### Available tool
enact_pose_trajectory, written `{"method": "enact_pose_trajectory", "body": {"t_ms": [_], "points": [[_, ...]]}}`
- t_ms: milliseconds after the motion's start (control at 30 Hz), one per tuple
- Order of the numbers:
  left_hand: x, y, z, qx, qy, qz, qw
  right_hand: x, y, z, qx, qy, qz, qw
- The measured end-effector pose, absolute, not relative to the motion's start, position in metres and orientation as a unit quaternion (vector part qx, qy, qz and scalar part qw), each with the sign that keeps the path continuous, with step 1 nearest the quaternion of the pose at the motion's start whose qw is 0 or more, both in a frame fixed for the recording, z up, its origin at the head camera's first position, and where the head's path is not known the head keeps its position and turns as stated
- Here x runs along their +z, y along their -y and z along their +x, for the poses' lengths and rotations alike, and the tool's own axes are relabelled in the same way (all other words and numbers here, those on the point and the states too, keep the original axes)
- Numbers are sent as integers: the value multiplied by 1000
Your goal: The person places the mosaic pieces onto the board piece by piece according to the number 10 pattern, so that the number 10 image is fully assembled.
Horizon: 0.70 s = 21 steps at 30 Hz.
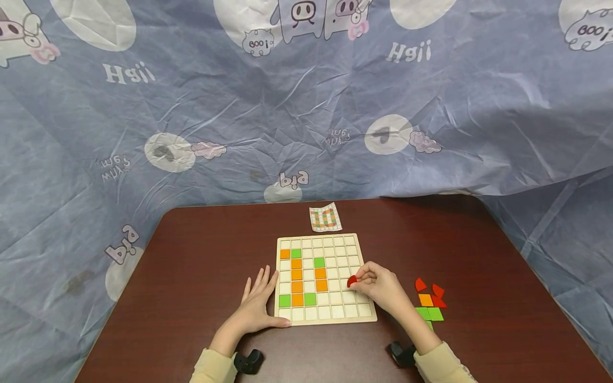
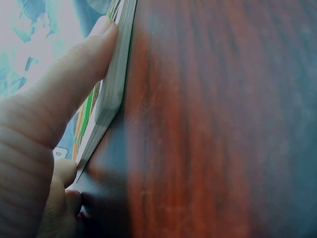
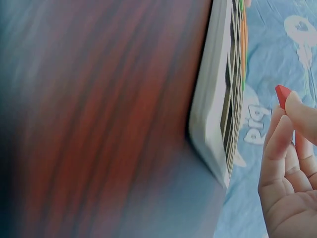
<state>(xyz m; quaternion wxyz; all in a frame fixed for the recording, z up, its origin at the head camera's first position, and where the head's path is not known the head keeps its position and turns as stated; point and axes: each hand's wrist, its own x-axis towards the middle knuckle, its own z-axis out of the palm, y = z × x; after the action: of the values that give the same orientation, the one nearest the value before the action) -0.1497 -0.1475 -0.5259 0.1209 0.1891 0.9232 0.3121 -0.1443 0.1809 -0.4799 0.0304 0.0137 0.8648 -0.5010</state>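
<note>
Reddish-brown table (image 1: 215, 239), lower frame, against blue printed cloth (image 1: 268, 122). Right hand (image 1: 380, 287): pinches one red piece (image 1: 351, 281) over the grid board (image 1: 331, 262), lower centre. Left hand (image 1: 254, 311): fingers apart beside the board's left edge, thumb on its lower-left corner. Orange and green squares (image 1: 297, 274): sit in its cells. Loose pieces (image 1: 425, 300), red, orange, green: lower right. Patterned card (image 1: 325, 217): above the board.

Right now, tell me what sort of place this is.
Probably a makeshift indoor tabletop recording spot: a dark wood-grained table, a printed cloth hung behind it, and a gridded board partly filled with orange and green tiles.
</note>
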Motion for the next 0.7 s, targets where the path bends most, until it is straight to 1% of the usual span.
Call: {"method": "enact_pose_trajectory", "body": {"t_ms": [400,700], "points": [[-525,147,-150,311,-924,188,121,-486,-150,-147,-510,-858,-34,53],[-525,147,-149,315,-921,195,116,-489,-130,-149,-511,-855,-53,73]]}}
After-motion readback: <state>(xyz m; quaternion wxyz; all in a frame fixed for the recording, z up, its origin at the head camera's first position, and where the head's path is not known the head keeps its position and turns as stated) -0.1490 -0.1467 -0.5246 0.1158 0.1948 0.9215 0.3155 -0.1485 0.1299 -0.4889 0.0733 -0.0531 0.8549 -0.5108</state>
